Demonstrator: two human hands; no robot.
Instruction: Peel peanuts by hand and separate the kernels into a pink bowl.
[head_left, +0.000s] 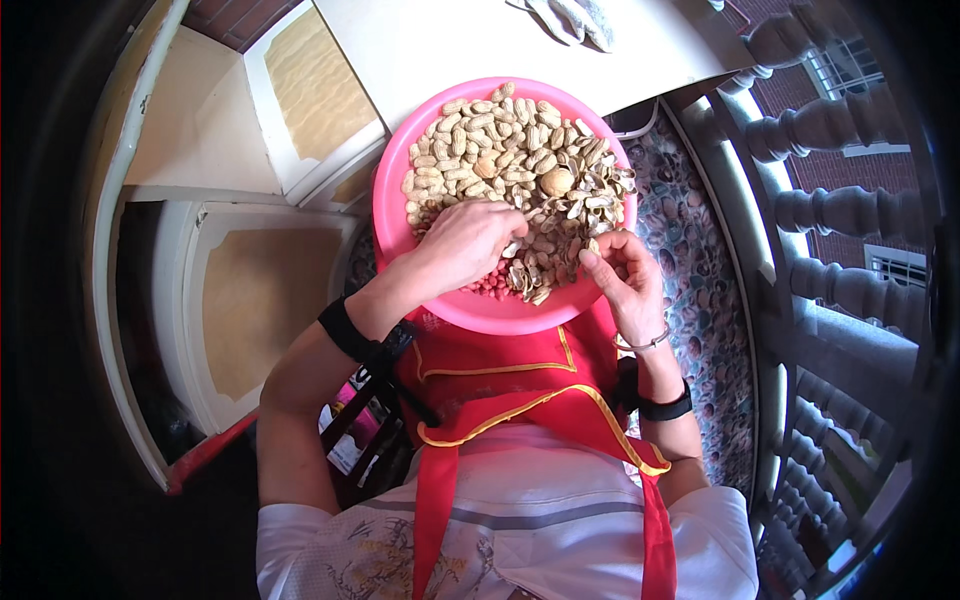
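Observation:
A pink plastic basin (386, 214) rests on my lap. Unshelled peanuts (457, 154) fill its far and left parts, and split peanut shells (598, 202) lie along the right side. Red-skinned peanut kernels (491, 285) show near the front. Two round tan objects, perhaps walnuts, sit among the peanuts; the larger round object (557, 181) is right of centre. My left hand (476, 241) reaches over the middle with bent fingers; its palm side is hidden, so I cannot see whether it grips anything. Between thumb and fingers, my right hand (630, 279) pinches a peanut (593, 246) by the right rim.
A white tabletop (450, 45) with grey-white gloves (574, 22) on it lies beyond the basin. Cabinet doors (274, 300) stand at the left. On the right are a stone balustrade (840, 210) and a pebble-patterned floor (682, 225). A red apron (495, 352) covers my lap.

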